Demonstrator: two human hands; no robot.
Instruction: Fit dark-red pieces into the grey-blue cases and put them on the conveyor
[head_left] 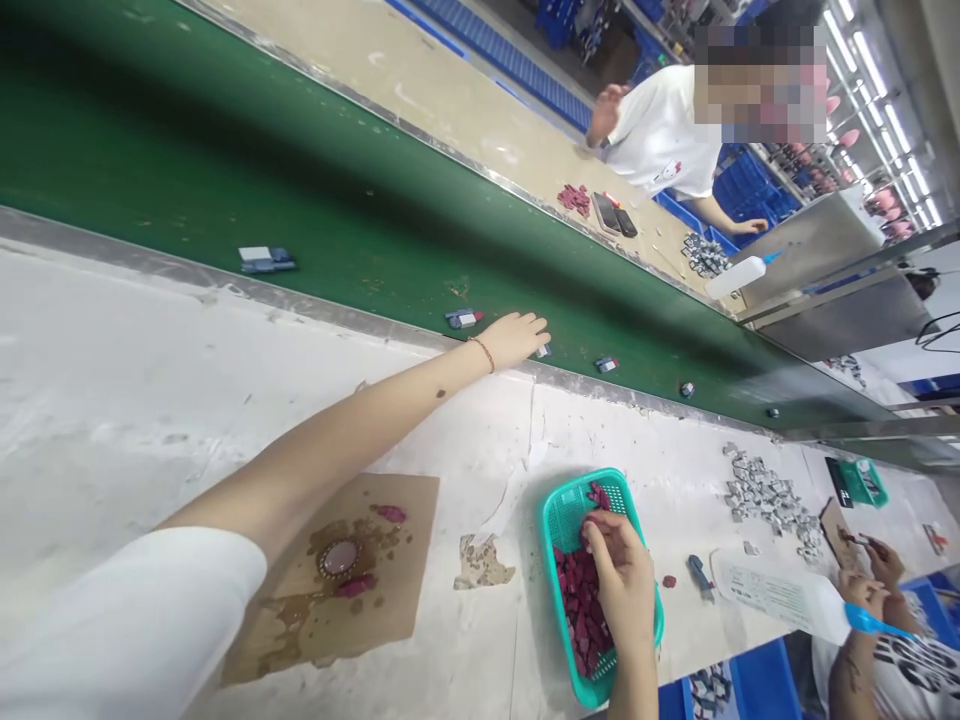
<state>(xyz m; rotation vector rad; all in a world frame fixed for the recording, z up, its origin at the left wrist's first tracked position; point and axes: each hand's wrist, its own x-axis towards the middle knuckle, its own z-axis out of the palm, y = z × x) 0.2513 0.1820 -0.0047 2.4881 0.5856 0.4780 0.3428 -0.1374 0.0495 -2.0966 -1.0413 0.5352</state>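
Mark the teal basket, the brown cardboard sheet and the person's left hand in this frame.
teal basket (559, 520): head view, on its upper left rim.
brown cardboard sheet (409, 520): head view, on a bare part near its right edge.
left hand (516, 338): head view, on the back of the hand at the belt's edge.

No text, brand or number could be read anywhere. Faint print was noted on the white plastic squeeze bottle (776, 595), too blurred to read. Large white letters were seen on a co-worker's dark shirt (911, 665), cut off and illegible.
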